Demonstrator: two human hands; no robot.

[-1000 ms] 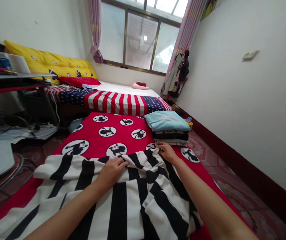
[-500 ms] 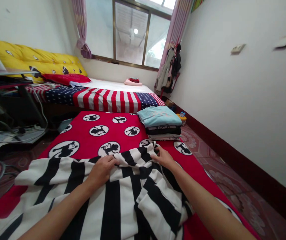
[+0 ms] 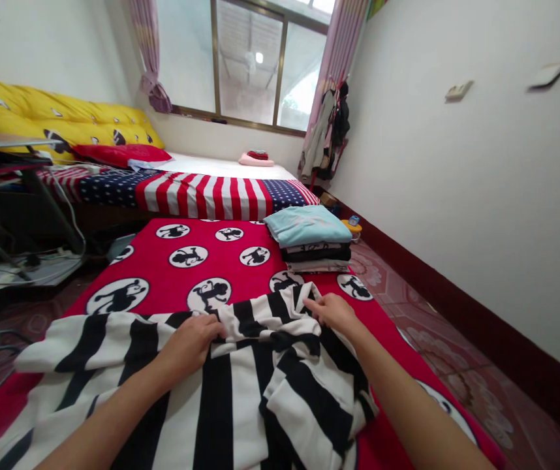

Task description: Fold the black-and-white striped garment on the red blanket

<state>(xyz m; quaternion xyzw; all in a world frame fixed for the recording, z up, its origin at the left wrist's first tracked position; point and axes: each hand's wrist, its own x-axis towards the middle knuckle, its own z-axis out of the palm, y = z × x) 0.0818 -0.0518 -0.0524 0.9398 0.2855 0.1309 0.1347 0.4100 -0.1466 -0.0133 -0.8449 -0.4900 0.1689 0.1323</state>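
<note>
A black-and-white striped garment lies spread and rumpled over the red blanket with monkey prints. My left hand is closed on the garment's far edge near the middle, the fingers curled over the cloth. Farther right, my right hand pinches the garment near its far right corner, where the fabric bunches up in folds. A loose striped part, perhaps a sleeve, is folded over at the right below that hand. Just beyond my right hand stands a stack of folded clothes with a light blue one on top.
Behind the blanket is a bed with a stars-and-stripes cover, a red pillow and a yellow cushion. A desk with cables stands left. Clothes hang near the window. Along the right runs a white wall.
My right hand has shifted slightly right with the garment's corner, and the cloth there is turned up more. The view has swung a little to the right.
</note>
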